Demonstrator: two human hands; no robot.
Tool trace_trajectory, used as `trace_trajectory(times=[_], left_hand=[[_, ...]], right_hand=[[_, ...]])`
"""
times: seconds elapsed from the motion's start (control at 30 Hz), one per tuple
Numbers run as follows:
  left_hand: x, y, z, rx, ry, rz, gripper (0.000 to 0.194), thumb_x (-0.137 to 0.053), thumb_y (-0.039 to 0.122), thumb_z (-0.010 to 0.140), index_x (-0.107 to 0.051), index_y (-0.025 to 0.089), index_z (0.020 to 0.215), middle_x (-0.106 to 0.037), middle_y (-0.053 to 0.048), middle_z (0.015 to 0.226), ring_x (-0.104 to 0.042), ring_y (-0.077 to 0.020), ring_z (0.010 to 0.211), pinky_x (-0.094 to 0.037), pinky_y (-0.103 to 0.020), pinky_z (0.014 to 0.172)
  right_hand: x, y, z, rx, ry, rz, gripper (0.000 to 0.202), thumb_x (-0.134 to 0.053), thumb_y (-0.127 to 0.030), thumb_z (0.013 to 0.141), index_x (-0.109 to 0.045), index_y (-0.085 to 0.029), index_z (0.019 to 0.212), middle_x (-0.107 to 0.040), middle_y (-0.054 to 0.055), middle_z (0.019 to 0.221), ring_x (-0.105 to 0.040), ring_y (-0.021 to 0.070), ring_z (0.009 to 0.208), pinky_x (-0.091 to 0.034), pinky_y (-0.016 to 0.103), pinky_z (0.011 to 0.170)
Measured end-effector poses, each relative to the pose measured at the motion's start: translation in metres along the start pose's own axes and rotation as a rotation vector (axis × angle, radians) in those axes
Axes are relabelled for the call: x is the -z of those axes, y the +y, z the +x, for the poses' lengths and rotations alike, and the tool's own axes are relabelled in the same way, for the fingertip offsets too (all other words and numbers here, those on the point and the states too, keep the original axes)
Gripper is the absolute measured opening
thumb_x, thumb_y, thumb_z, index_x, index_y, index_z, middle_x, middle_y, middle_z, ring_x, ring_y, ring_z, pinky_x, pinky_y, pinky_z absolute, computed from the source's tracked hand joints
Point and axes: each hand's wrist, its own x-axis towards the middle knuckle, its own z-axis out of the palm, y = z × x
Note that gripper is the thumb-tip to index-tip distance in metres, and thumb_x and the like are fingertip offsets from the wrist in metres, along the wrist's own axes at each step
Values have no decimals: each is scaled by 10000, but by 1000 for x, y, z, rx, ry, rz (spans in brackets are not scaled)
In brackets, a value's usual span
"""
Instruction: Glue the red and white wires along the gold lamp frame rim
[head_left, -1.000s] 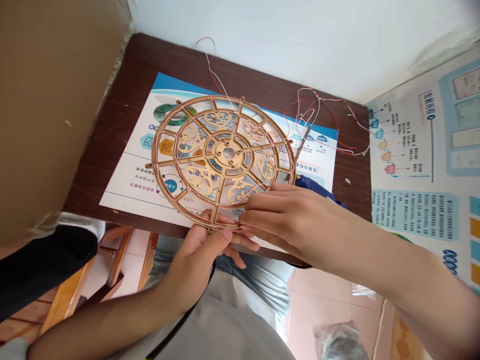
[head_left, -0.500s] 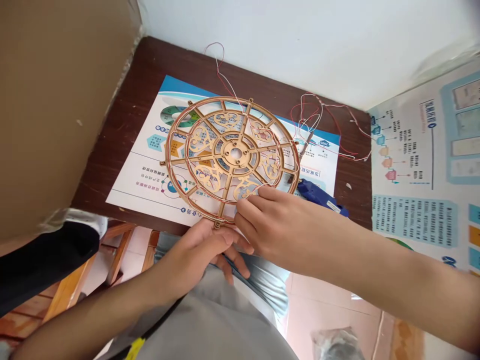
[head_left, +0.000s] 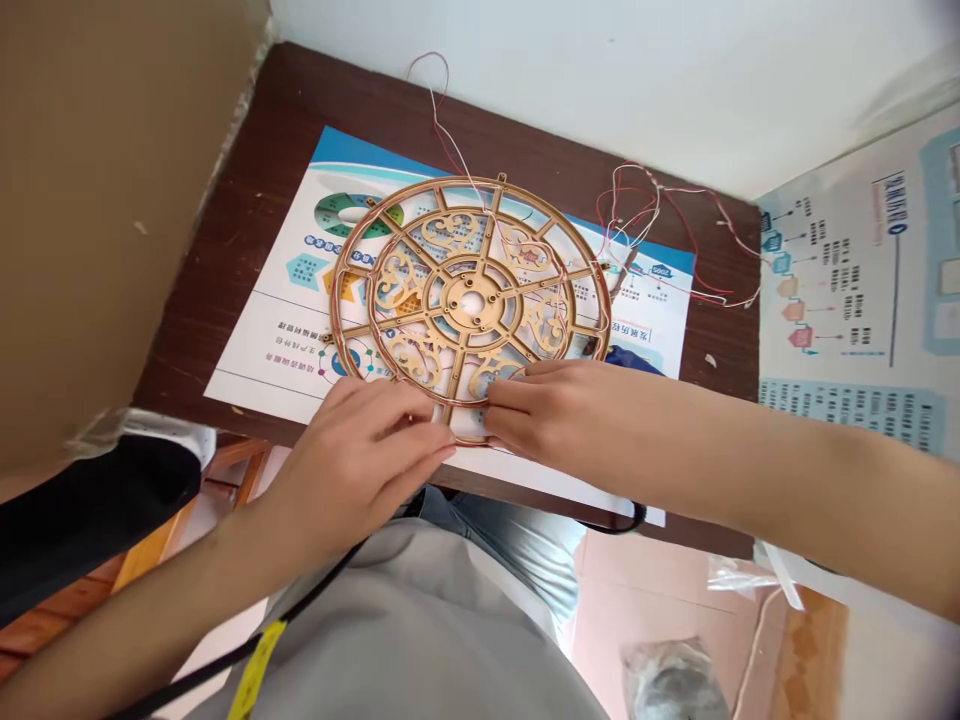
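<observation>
A round gold openwork frame (head_left: 472,300) lies on a printed sheet (head_left: 259,345), with red and white wire (head_left: 454,145) running along its rings. My left hand (head_left: 367,445) rests at the frame's near left rim, fingers bent and drawn together; its fingertips are partly hidden, so what they grip cannot be made out. On the near right part of the rim is my right hand (head_left: 536,405), its fingers pinched together. Whatever lies between those fingertips is too small to tell. Behind my right forearm a dark blue tool (head_left: 634,360) shows in part.
The dark brown table (head_left: 255,170) meets a white wall at the back. Tangled wires (head_left: 637,215) lie at the back right. A second printed sheet (head_left: 847,300) stands at the right, a brown panel (head_left: 112,200) at the left. A black sleeve (head_left: 97,500) shows at the lower left.
My left hand has come up from below the table edge onto the frame's near left rim. My right hand stays near the rim. The view has shifted slightly, and my right forearm covers more of the blue tool.
</observation>
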Motion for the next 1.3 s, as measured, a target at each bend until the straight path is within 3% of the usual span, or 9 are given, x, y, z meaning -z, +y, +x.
trace_trajectory(times=[0.1, 0.3, 0.47, 0.7, 1.0, 1.17, 1.3], left_hand=[[-2, -3, 12, 29, -53, -11, 167, -601, 200, 1154, -730, 213, 1049, -752, -14, 1042, -702, -184, 981, -456, -378, 884], [3, -6, 39, -36, -321, -5, 262, -621, 195, 1133, -751, 202, 905, -718, 1, 940, -657, -205, 892, -388, -392, 847], [8, -6, 52, -108, -396, 21, 265, -647, 165, 1112, -729, 206, 864, -705, 27, 889, -624, -181, 808, -394, -382, 849], [4, -5, 54, -204, -383, 132, 328, -570, 151, 1102, -669, 206, 794, -655, 6, 823, -593, -195, 770, -414, -384, 807], [1, -10, 52, -310, -394, 206, 304, -575, 177, 1120, -679, 201, 835, -671, -11, 871, -625, -204, 802, -485, -373, 784], [1, -10, 54, -322, -431, 232, 287, -583, 175, 1119, -714, 188, 863, -681, -24, 877, -633, -216, 802, -499, -383, 773], [-2, -8, 55, -329, -434, 278, 172, -693, 151, 1036, -717, 182, 868, -687, -31, 871, -660, -230, 801, -493, -384, 744]], right_hand=[[2, 3, 0, 17, -16, 16, 140, -689, -93, 1019, -710, -224, 1065, -672, 18, 919, -614, 219, 682, -439, 397, 683], [7, 2, 7, 32, -76, -1, 128, -685, -96, 1021, -698, -218, 984, -690, 28, 926, -652, 224, 695, -444, 401, 668], [12, -6, 14, 25, -77, -64, 153, -679, -71, 985, -713, -203, 916, -704, 51, 871, -648, 250, 680, -398, 410, 647], [12, -18, 9, 7, -13, -126, 217, -578, -66, 1032, -697, -180, 891, -658, 66, 776, -594, 235, 676, -354, 394, 656], [-5, -23, -6, -45, 117, -145, 369, -363, -45, 1129, -673, -155, 963, -637, 62, 854, -559, 213, 676, -376, 378, 664], [-5, -23, -7, -40, 126, -127, 390, -340, -33, 1128, -686, -143, 986, -637, 64, 855, -530, 209, 660, -350, 380, 641], [-7, -19, -9, -53, 105, -53, 269, -437, -65, 1130, -676, -138, 1030, -661, 78, 918, -577, 218, 700, -409, 373, 659]])
